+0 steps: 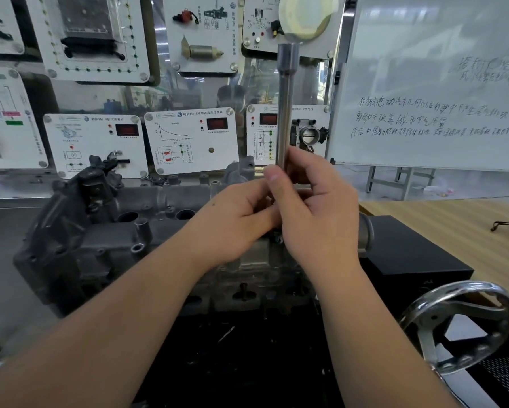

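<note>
Right hand (318,213) round seemingly steel tube (287,107)

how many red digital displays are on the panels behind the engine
3, all in the lower panel row: left display, middle display, right display just left of the metal tube. More may be hidden.
</note>
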Motion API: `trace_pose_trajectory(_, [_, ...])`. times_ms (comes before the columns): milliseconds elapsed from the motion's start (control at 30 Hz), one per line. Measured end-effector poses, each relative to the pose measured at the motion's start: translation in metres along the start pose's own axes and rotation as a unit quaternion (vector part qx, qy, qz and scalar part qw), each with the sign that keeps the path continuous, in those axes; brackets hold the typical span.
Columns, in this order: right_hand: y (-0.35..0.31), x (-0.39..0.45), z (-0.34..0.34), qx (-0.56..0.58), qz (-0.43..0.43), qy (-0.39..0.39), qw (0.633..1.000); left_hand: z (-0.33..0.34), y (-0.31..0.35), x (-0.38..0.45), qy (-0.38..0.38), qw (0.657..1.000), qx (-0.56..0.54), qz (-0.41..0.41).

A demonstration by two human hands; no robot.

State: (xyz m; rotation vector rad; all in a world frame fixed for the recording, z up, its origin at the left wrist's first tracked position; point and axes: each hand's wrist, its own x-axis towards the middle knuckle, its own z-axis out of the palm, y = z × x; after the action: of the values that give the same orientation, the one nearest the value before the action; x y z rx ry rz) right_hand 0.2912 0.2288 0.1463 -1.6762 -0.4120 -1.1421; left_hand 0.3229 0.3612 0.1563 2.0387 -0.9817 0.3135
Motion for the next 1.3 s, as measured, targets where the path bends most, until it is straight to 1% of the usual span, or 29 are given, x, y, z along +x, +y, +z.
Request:
trace_pose_trajectory(133, [0.0009, -0.0001, -0.0016, 0.020, 0.013, -0.025, 0.999, -0.0009, -0.0011, -0.0020, -0.009, 0.999, -0.045, -0.015])
trace_pose_trajectory(233, [0.0013, 0.0013, -0.0044, 0.039, 0.018, -0.036, 0.998, 0.0008, -0.0019, -0.0002, -0.021, 0.999, -0.042, -0.018])
trace_pose_trajectory(367, [-0.0013, 0.0007, -0.0028, 0.017, 0.006, -0.016, 1.000, 0.0005, 0.0007, -0.0010, -0.004, 1.000, -0.015, -0.001])
trace_pose_trajectory(433, [-0.0015, 0.0007, -0.0015, -0.002, 0.000, -0.006, 1.000, 0.0007, 0.0003, -0.0008, 0.000, 1.000, -0.016, -0.008])
trace_pose_trajectory(600, [-0.0008, 0.0005, -0.0034, 0.029, 0.013, -0.050, 0.998, -0.0006, -0.0005, -0.0018, -0.012, 0.999, -0.039, -0.024])
trace_pose_trajectory(700, [-0.0013, -0.0004, -0.0034, 0.037, 0.006, -0.040, 0.998, 0.0009, -0.0012, 0.0001, -0.012, 0.999, -0.037, -0.011])
trace_pose_trajectory(833, [-0.0028, 0.0004, -0.0022, 0.005, 0.001, -0.023, 1.000, 0.0019, 0.0037, -0.0005, -0.002, 1.000, -0.016, -0.003])
trace_pose_trajectory(933, [-0.0005, 0.0004, -0.0034, 0.018, 0.009, -0.037, 0.999, 0.0011, -0.0005, -0.0017, -0.005, 0.999, -0.048, -0.019])
trace_pose_trajectory(1100, [-0.0021, 0.0008, -0.0051, 0.040, 0.000, -0.043, 0.998, 0.0003, -0.0007, -0.0019, -0.005, 0.999, -0.045, -0.023])
trace_pose_trajectory(1233, [-0.0034, 0.0017, -0.0052, 0.000, -0.024, -0.021, 0.999, 0.0016, -0.0005, -0.0002, 0.002, 0.999, -0.032, -0.022])
trace_pose_trajectory(1300, [-0.0032, 0.0020, -0.0061, -0.015, -0.026, -0.029, 0.999, 0.0017, -0.0010, 0.0000, -0.004, 0.999, -0.037, -0.031])
